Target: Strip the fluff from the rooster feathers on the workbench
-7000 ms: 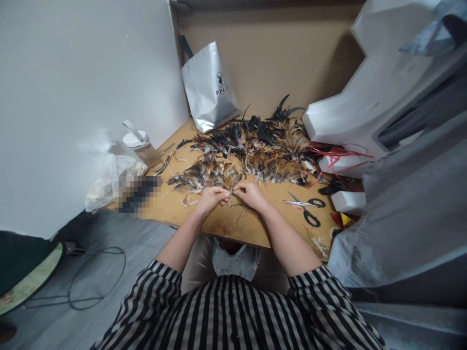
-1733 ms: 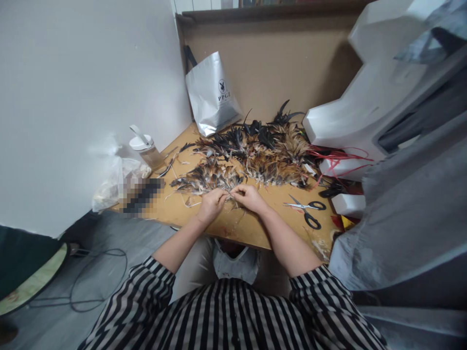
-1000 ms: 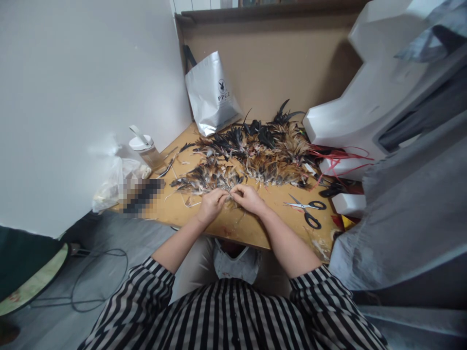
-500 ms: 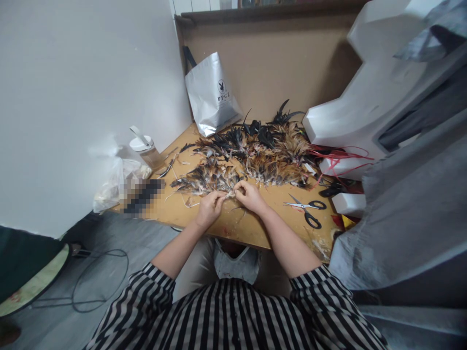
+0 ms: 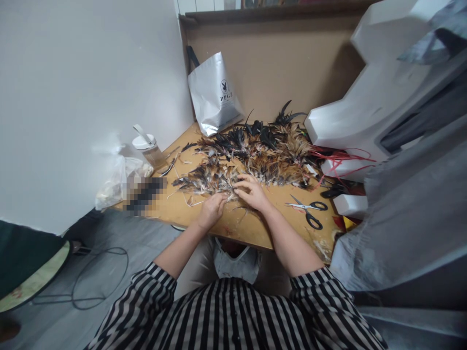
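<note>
Brown, black and white feathers (image 5: 215, 175) lie in bunches across the wooden table. My left hand (image 5: 212, 210) is closed in a pinch at their near edge, with the pale quill ends of a small feather bunch (image 5: 230, 195) at its fingertips. Just to the right, my right hand (image 5: 252, 193) reaches over the same feathers with its fingers apart. It seems to hold nothing, though its fingertips are partly lost among the feathers. Scissors (image 5: 308, 208) with black handles lie with blades spread, right of my right hand.
A silver bag (image 5: 213, 97) leans against the back board. At the left stand a lidded bottle (image 5: 150, 149) and a plastic bag (image 5: 113, 187). Red ribbons (image 5: 343, 155) trail beside a white machine-like body (image 5: 343, 119) on the right. Grey cloth (image 5: 412, 209) hangs there.
My right hand has let go of its pinch beside the left hand, and its fingers have spread over the feathers. The left hand stays pinched in nearly the same place.
</note>
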The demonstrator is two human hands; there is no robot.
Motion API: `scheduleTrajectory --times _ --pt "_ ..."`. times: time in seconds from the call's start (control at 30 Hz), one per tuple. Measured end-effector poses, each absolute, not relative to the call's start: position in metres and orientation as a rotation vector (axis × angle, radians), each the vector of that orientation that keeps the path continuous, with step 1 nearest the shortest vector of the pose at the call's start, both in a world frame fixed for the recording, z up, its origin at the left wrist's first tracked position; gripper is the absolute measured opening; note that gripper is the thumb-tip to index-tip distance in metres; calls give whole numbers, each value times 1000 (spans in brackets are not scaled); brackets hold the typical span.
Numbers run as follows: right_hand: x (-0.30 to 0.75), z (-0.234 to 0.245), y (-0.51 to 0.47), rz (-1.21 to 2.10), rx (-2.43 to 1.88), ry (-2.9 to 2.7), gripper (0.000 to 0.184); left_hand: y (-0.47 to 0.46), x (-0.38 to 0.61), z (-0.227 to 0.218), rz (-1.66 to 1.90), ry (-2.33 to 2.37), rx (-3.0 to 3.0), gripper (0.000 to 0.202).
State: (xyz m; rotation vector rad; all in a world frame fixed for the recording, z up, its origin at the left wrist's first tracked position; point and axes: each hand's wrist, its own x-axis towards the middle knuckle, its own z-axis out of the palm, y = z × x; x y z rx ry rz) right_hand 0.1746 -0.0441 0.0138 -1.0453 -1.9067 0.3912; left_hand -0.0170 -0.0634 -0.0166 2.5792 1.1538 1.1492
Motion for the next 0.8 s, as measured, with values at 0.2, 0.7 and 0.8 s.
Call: scheduleTrajectory --times 0.2,0.7,0.8 --pt "175 6 -43 402 -1052 -2135 13 -61 -17 -22 1125 1121 2666 17" --pt "170 8 -47 412 -1012 -2120 7 -64 -16 -17 1129 1190 2538 14" --pt "169 9 -49 401 -1010 -2112 7 -65 -16 -17 1113 1217 2478 12"
